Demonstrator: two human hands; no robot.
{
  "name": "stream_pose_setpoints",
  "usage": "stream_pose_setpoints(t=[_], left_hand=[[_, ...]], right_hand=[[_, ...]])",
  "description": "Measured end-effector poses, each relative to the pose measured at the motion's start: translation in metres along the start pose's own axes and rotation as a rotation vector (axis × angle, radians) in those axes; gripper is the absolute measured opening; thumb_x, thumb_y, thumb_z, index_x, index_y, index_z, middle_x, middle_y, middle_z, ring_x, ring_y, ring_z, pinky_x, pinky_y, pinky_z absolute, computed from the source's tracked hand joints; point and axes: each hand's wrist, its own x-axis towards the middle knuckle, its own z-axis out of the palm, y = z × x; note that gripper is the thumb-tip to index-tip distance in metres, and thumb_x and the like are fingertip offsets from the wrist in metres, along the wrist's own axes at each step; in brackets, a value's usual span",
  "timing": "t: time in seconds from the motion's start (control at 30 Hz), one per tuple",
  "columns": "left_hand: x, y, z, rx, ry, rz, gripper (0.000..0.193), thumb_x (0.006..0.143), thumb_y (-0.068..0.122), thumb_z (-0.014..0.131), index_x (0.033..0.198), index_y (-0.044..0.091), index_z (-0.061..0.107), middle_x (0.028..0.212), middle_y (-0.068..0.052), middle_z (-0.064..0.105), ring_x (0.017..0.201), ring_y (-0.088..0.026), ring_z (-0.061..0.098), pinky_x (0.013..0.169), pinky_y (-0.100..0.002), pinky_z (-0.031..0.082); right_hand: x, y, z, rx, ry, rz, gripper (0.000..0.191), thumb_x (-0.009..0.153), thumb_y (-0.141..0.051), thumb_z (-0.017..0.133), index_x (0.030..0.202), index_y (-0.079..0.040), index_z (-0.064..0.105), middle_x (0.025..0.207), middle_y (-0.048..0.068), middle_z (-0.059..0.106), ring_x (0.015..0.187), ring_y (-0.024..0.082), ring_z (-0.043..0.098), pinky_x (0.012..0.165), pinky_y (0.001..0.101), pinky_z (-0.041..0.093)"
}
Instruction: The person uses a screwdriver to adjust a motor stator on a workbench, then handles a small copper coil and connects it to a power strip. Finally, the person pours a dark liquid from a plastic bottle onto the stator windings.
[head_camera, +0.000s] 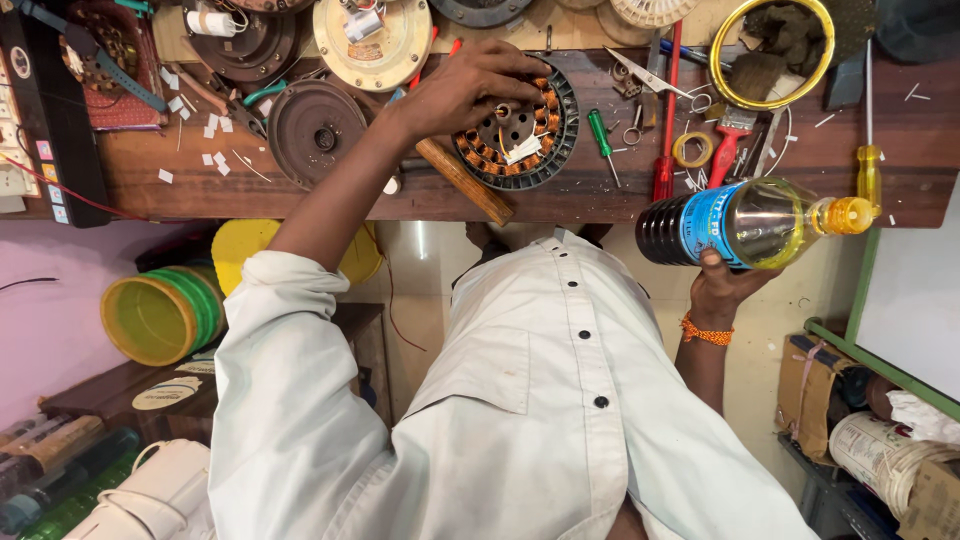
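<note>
Seen from above, a person in a pale buttoned shirt leans over a cluttered dark wooden tabletop (830, 170). The left hand (470, 90) rests on a round motor stator with copper-orange windings in a black ring (520, 130), fingers closed around its centre hub, apparently steadying it. The right hand (722, 285) has its grip clamped on a clear plastic bottle with a blue label and yellow cap (745, 222), held sideways off the tabletop's near edge (dark liquid sits at its base end). A wooden handle (465, 180) lies just beside the stator; red and green screwdrivers (665, 150), scissors (645, 75) and grey metal discs (315, 130) crowd the surface around it.
</note>
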Motion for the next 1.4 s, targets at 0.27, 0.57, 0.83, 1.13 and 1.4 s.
stream_pose_setpoints(t=[0.27,0.57,0.83,1.13,1.4], left_hand=[[-0.001,0.004,-0.007,0.053,-0.032,0.040,0.045,0.087,0.002,0.078,0.129,0.014,0.075,0.149,0.000,0.061,0.134,-0.027,0.057,0.112,-0.043,0.047],[0.009,0.015,-0.003,0.239,0.017,0.005,0.029,0.101,0.026,0.077,0.129,0.020,0.071,0.141,0.005,0.058,0.121,-0.023,0.050,0.095,-0.039,0.044],[0.003,0.021,-0.017,0.265,0.084,-0.031,0.026,0.113,0.031,0.059,0.130,0.012,0.068,0.129,-0.007,0.059,0.117,-0.025,0.051,0.099,-0.042,0.044],[-0.050,0.087,-0.010,-0.164,0.616,-0.333,0.025,0.110,0.027,0.064,0.116,0.003,0.069,0.105,-0.011,0.071,0.096,-0.023,0.069,0.085,-0.037,0.054],[-0.063,0.133,0.075,-0.419,0.953,-0.742,0.013,0.105,0.015,0.067,0.108,0.003,0.071,0.093,-0.010,0.069,0.086,-0.023,0.066,0.077,-0.034,0.052]], right_hand=[[0.000,-0.001,-0.007,-0.197,-0.094,-0.070,0.116,0.086,-0.030,0.098,0.168,-0.013,0.016,0.163,0.010,0.034,0.152,0.026,0.043,0.126,0.0441,0.040],[-0.003,0.003,-0.019,-0.005,0.046,0.018,0.111,0.084,-0.021,0.097,0.163,-0.011,0.020,0.163,0.012,0.037,0.148,0.029,0.045,0.125,0.0468,0.041],[0.014,0.001,-0.022,0.024,0.030,-0.069,0.108,0.083,-0.023,0.095,0.163,-0.010,0.024,0.155,0.012,0.042,0.145,0.029,0.048,0.124,0.0466,0.041],[0.047,-0.029,-0.029,-0.106,-0.089,-0.080,0.121,0.081,-0.040,0.098,0.165,-0.011,0.016,0.164,0.015,0.035,0.147,0.032,0.044,0.127,0.0503,0.042],[0.122,-0.106,0.045,-0.715,-0.573,-0.293,0.118,0.082,-0.063,0.094,0.162,-0.009,0.026,0.155,0.014,0.046,0.142,0.026,0.053,0.122,0.0413,0.047]])
